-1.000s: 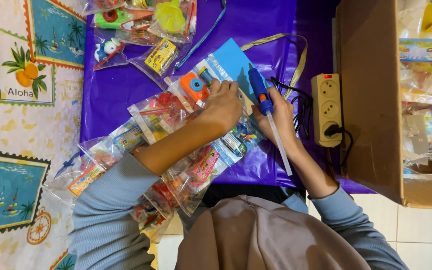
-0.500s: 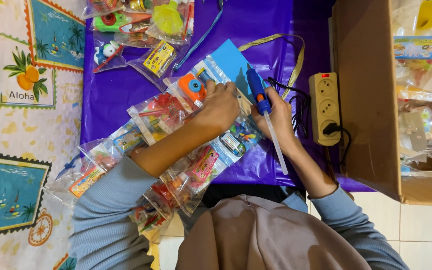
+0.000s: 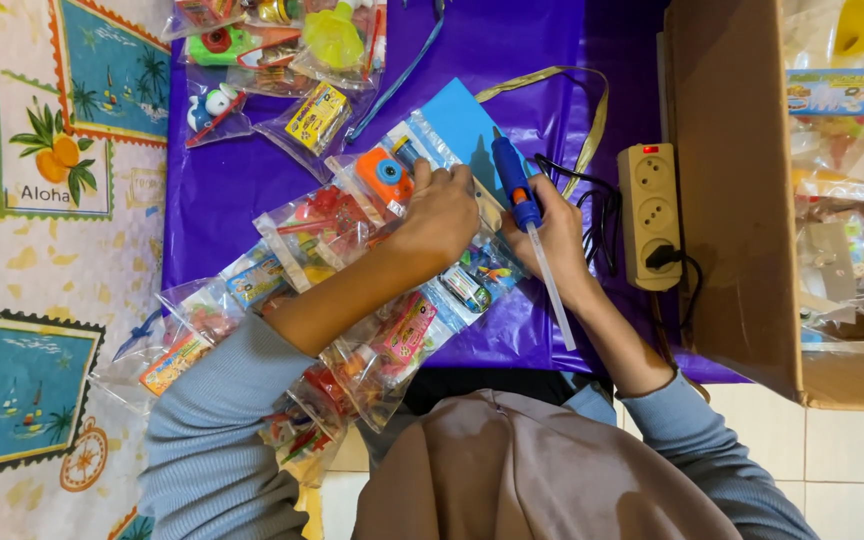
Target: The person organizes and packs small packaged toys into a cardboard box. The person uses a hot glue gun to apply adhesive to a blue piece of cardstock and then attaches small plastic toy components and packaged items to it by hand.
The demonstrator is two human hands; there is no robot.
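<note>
My right hand (image 3: 557, 235) grips a blue glue gun (image 3: 512, 180) with a clear glue stick (image 3: 550, 295) sticking out of its back toward me. Its nozzle points at a blue card (image 3: 467, 125) lying on the purple sheet (image 3: 242, 180). My left hand (image 3: 442, 210) presses down on a row of clear toy packets (image 3: 352, 290) that overlaps the blue card; one packet by my fingers holds an orange toy camera (image 3: 384, 175). Both arms wear grey-blue sleeves.
A beige power strip (image 3: 652, 215) with a black plug and cable lies right of my right hand. A brown cardboard box (image 3: 742, 200) full of packed toys stands at the right. More toy packets (image 3: 272, 40) lie at the top. A patterned mat (image 3: 42, 250) covers the left.
The glue gun's nozzle has shifted slightly up onto the blue card. My left hand stays pressed on the packets.
</note>
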